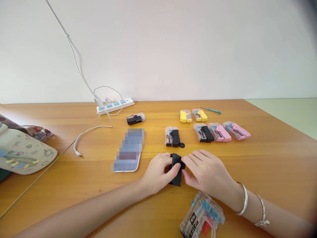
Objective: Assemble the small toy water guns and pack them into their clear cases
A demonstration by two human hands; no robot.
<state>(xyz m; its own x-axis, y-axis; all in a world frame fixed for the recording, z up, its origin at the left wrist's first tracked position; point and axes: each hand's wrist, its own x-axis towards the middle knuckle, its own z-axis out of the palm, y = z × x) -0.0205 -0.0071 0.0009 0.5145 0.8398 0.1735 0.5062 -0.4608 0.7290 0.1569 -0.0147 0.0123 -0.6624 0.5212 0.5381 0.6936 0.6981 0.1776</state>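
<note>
While between both hands' fingers (195,159), black water gun (176,177)

The right hand (208,170) has room at 3 o'clock, but a phone (130,150) blocks 10 o'clock, a black toy pack (173,137) 12, and a clear toy gun pack (201,215) 5.

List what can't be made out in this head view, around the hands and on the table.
Head view:
- Black plastic piece: mostly hidden by the left hand and right hand.
- Phone: screen pixelated.
- Clear water gun case: cut off by the bottom edge.
- Teal screwdriver: tip too small.
</note>
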